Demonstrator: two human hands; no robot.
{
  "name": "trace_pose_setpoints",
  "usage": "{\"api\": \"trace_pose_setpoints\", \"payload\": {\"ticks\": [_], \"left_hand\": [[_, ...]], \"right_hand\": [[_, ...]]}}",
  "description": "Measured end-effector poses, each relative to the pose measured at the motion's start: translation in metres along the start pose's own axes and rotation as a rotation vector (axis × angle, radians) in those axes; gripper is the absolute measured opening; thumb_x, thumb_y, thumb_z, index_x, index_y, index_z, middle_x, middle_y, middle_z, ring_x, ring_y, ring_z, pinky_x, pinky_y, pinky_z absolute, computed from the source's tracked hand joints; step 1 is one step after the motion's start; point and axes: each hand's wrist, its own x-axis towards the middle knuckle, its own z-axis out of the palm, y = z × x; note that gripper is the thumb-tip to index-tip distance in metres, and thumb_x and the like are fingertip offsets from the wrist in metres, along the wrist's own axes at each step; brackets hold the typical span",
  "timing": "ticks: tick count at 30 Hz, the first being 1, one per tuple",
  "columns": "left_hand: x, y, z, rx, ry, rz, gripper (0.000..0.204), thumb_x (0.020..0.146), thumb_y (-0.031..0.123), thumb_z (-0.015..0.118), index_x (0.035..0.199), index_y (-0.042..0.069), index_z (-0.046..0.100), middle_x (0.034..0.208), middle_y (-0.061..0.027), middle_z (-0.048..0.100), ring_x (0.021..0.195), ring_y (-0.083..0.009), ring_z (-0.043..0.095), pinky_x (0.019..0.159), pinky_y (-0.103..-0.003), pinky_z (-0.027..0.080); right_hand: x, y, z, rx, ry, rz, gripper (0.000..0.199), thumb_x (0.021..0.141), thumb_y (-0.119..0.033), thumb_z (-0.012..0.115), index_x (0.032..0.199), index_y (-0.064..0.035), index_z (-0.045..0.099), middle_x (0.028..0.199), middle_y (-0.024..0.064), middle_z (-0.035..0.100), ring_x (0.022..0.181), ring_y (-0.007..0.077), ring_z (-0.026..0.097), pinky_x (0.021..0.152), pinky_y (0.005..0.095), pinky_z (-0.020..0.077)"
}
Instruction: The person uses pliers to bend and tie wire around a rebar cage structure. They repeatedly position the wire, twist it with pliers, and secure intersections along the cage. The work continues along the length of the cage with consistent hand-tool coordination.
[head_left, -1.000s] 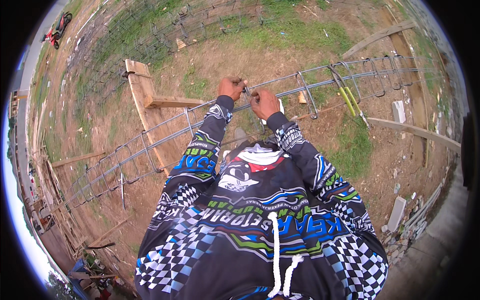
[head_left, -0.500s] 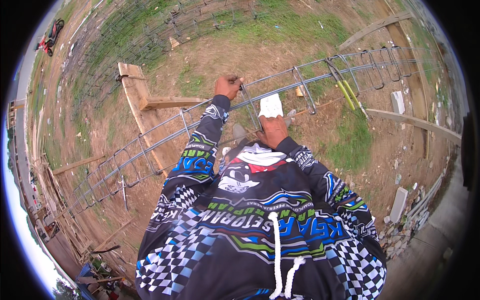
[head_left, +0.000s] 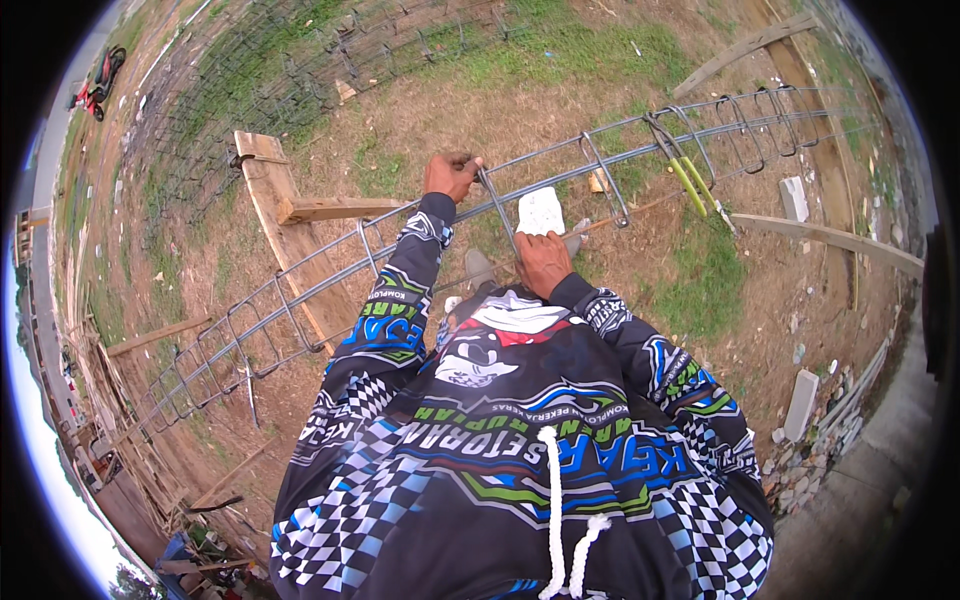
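Note:
A long rebar cage (head_left: pixel 385 240) of straight bars and bent square stirrups runs across in front of me, from lower left to upper right. My left hand (head_left: pixel 453 177) is closed on the far top corner of one stirrup (head_left: pixel 497 205), at the far bar. My right hand (head_left: pixel 545 262) grips the near end of that same stirrup, its fingers curled round it. To the right, pincers (head_left: pixel 690 183) with yellow-green handles hang on the cage bars. Just beyond my right hand, a white block (head_left: pixel 541 211) lies below the bars.
A wooden trestle (head_left: pixel 290 215) supports the cage at left. Another plank (head_left: pixel 825 242) lies to the right. Rebar mesh (head_left: pixel 330 60) is spread over the grass at the far left. Broken concrete pieces (head_left: pixel 801 405) line the right side. A red motorcycle (head_left: pixel 97 85) stands far left.
Both hands keep their hold on the stirrup. They have shifted very slightly to the left in the picture; the cage looks the same.

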Motion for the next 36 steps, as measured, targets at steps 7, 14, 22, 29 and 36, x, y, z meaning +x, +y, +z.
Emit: {"api": "trace_pose_setpoints", "payload": {"ticks": [7,14,22,29,36], "left_hand": [[0.0,0.003,-0.001,-0.032,0.023,-0.048,0.037,0.079,0.035,0.074,0.091,0.0,0.076,0.075,-0.0187,0.071,0.071,-0.0286,0.069,0.069,-0.038,0.053],[0.003,-0.007,0.002,0.011,0.067,0.066,0.035,0.081,0.032,0.074,0.085,-0.003,0.074,0.064,-0.0132,0.066,0.055,-0.0186,0.06,0.054,-0.035,0.048],[-0.002,0.01,0.0,-0.102,0.026,0.011,0.032,0.082,0.031,0.074,0.086,-0.001,0.075,0.061,-0.0105,0.067,0.047,-0.0152,0.059,0.049,-0.033,0.047],[-0.002,0.002,-0.004,0.023,0.002,-0.058,0.035,0.081,0.034,0.075,0.094,0.001,0.075,0.075,-0.0145,0.072,0.066,-0.0202,0.068,0.062,-0.033,0.052],[-0.015,0.018,-0.011,-0.011,-0.122,0.028,0.049,0.075,0.033,0.081,0.109,-0.001,0.071,0.085,-0.0144,0.074,0.079,-0.0209,0.07,0.073,-0.033,0.053]], "right_hand": [[0.012,0.008,-0.025,0.372,0.135,0.042,0.061,0.072,-0.014,0.072,0.127,-0.0033,0.048,0.106,0.0173,0.059,0.092,0.0337,0.06,0.085,0.0424,0.0469],[0.064,-0.01,-0.042,0.603,0.284,-0.022,0.032,0.087,-0.008,0.067,0.118,-0.0032,0.063,0.089,0.0117,0.068,0.076,0.0222,0.067,0.068,0.0325,0.0533],[0.146,0.051,-0.036,0.735,0.322,0.326,0.018,0.089,-0.015,0.065,0.098,0.0008,0.07,0.079,0.0124,0.071,0.075,0.0201,0.071,0.067,0.0318,0.0557],[0.206,0.078,-0.044,0.023,-0.21,0.528,0.026,0.077,-0.024,0.073,0.094,-0.006,0.076,0.091,0.0161,0.073,0.091,0.0301,0.071,0.081,0.0443,0.0529],[0.238,0.113,0.014,-0.066,-0.864,0.331,0.027,0.076,-0.026,0.076,0.093,-0.0057,0.077,0.091,0.0135,0.074,0.086,0.0247,0.071,0.079,0.0399,0.054]]}}
